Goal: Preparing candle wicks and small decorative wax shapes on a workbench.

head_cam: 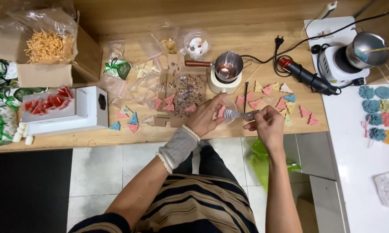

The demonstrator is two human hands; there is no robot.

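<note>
Left hand (pixel 207 116) clamped on small pink triangular piece (pixel 220 113) at front edge of wooden surface (pixel 255 47). Right hand (pixel 267 123) pinching clear plastic fork (pixel 237 114), tines touching piece. Step: likely dipping or coating. Next calls for steady hold.

left hand (pixel 206 117) cupped, right hand (pixel 267 124) pinching

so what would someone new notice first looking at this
Probably the two hands at the table's front edge: the left hand steadies a small clear cup while the right hand holds a metal spoon at it. Around them lie pastel triangular pieces, with a small metal pot on a warmer just behind.
</note>
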